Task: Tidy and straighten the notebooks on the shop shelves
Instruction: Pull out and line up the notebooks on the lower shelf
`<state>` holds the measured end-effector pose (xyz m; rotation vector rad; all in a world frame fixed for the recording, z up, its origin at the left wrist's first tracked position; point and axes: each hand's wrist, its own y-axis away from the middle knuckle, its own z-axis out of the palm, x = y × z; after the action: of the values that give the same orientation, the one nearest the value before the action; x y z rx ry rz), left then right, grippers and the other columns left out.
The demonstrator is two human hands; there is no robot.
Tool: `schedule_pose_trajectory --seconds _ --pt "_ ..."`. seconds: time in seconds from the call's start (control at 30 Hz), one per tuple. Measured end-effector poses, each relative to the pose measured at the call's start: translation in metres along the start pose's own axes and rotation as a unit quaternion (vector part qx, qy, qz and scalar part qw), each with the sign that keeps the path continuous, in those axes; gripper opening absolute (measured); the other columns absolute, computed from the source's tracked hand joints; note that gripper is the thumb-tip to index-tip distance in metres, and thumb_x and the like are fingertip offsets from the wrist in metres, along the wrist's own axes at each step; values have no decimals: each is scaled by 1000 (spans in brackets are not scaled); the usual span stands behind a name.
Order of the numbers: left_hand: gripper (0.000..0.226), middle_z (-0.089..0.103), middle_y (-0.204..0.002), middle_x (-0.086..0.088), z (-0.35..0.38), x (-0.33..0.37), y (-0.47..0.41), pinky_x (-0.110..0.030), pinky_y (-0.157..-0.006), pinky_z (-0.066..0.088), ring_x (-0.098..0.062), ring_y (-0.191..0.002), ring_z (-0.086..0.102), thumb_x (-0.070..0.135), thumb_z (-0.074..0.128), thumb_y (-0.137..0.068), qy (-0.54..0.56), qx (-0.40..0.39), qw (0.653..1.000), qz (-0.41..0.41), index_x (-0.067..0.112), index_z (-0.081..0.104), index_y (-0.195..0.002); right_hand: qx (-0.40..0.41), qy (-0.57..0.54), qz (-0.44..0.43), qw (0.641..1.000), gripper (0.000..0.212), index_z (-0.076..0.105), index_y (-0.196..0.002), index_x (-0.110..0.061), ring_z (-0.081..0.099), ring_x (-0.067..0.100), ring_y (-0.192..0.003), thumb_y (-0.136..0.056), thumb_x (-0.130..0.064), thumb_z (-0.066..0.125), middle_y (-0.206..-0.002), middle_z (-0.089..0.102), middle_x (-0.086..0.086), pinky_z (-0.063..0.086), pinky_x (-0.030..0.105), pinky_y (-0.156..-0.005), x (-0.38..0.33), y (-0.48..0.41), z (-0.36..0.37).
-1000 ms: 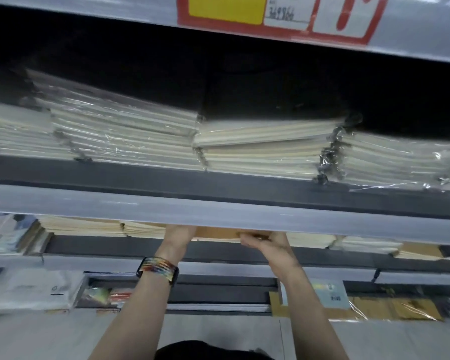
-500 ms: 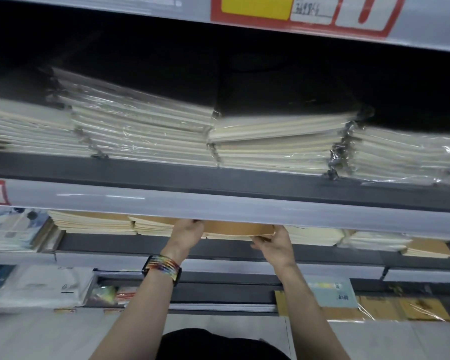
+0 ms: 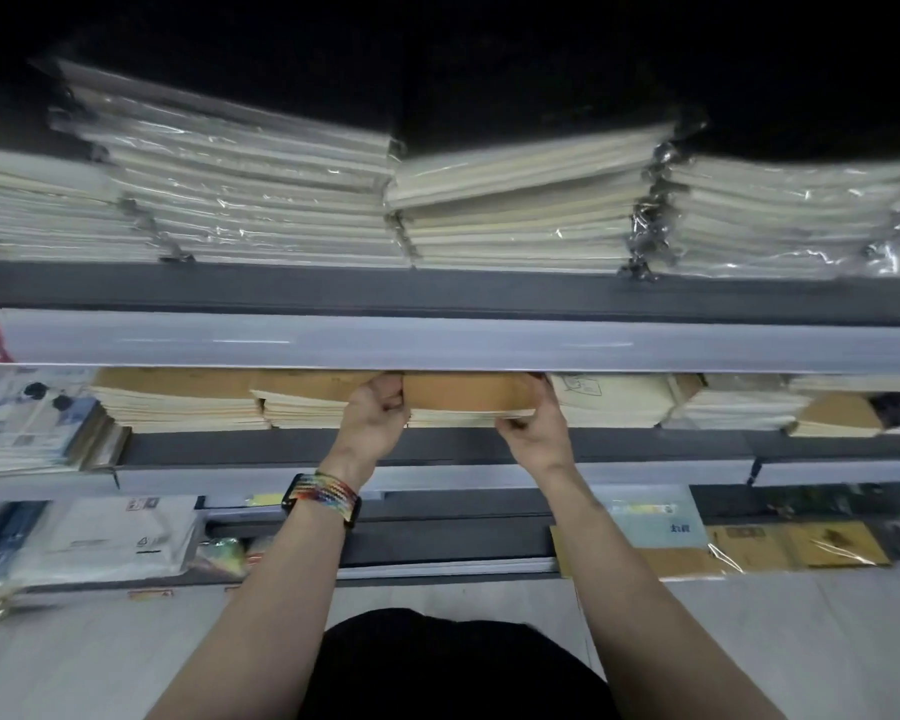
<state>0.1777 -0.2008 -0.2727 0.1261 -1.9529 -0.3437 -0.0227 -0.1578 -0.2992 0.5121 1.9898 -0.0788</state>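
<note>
Notebook stack is clasped endwise between left grip and right grip; long axis is laid along the shelf.

1. Two bare hands: the left hand and the right hand.
2. One rainbow-coloured woven wristband.
3. Four plastic-wrapped cream notebook stacks on the upper shelf.
4. Four brown card-covered notebook stacks on the middle shelf.
5. Two pale-covered notebook stacks between them.
</note>
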Motion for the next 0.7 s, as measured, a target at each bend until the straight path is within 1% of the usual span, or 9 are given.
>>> schedule_pose_trajectory --seconds 0.1,0.2,0.27,0.33,0.37,0.47,0.53,0.6,0.7 --pt "47 60 -129 -9 6 1 0 -21 -97 43 -15 -111 57 -6 61 -89 -28 20 999 1 -1 52 -135 7 -28 -3 1000 68 45 -142 -17 46 20 -135 -83 1 73 -147 45 -2 41 42 -114 7 2 4" --pt "50 61 -128 -10 11 4 0 -19 -95 42 -13 -107 55 -1 69 -88 -64 29 997 5 -1 51 -135 15 -54 1 998 70 43 -147 -17 49 22 -134 -86 3 69 -152 42 0 45 41 -111 13 5 8" --pt "55 61 -129 -9 10 5 0 -19 -94 43 -16 -112 58 6 74 -86 -89 29 996 7 1 50 -135 28 -55 -2 998 67 44 -147 -18 52 22 -131 -88 2 67 -152 42 -2 42 34 -113 12 6 8" --pt "60 62 -130 -10 9 4 -2 -23 -96 45 -20 -116 59 10 77 -84 -121 26 992 14 2 49 -136 40 -39 2 998 63 43 -148 -17 54 17 -126 -91 0 65 -151 43 -4 37 22 -110 11 8 6" --pt "62 62 -130 -10 8 4 -3 -24 -95 47 -21 -115 60 11 79 -82 -134 24 990 17 3 50 -136 45 -36 3 998 63 43 -148 -18 56 16 -124 -92 -1 64 -151 44 -5 38 21 -109 12 8 6" --pt "65 63 -126 -10 6 3 -6 -23 -85 47 -17 -104 61 14 82 -80 -168 18 985 22 3 50 -135 60 -24 7 998 65 41 -150 -22 63 19 -117 -92 -2 63 -148 49 -5 49 37 -106 17 7 9" --pt "64 65 -123 -11 3 2 -9 -25 -82 48 -17 -102 62 17 83 -78 -186 17 982 24 5 52 -133 75 -2 10 997 66 39 -150 -25 63 19 -116 -92 -2 61 -144 54 -6 50 38 -104 19 6 11" --pt "65 66 -122 -11 2 1 -13 -28 -85 52 -21 -107 64 20 84 -77 -195 15 980 19 6 52 -132 91 14 13 996 64 40 -149 -27 63 19 -117 -93 -3 60 -136 60 -6 51 37 -102 19 7 11" --pt "66 66 -120 -9 2 1 -16 -30 -87 54 -23 -108 65 21 85 -77 -200 7 980 13 6 52 -131 121 35 15 992 58 44 -145 -27 66 21 -110 -94 -6 60 -122 69 -1 54 37 -94 20 7 12"
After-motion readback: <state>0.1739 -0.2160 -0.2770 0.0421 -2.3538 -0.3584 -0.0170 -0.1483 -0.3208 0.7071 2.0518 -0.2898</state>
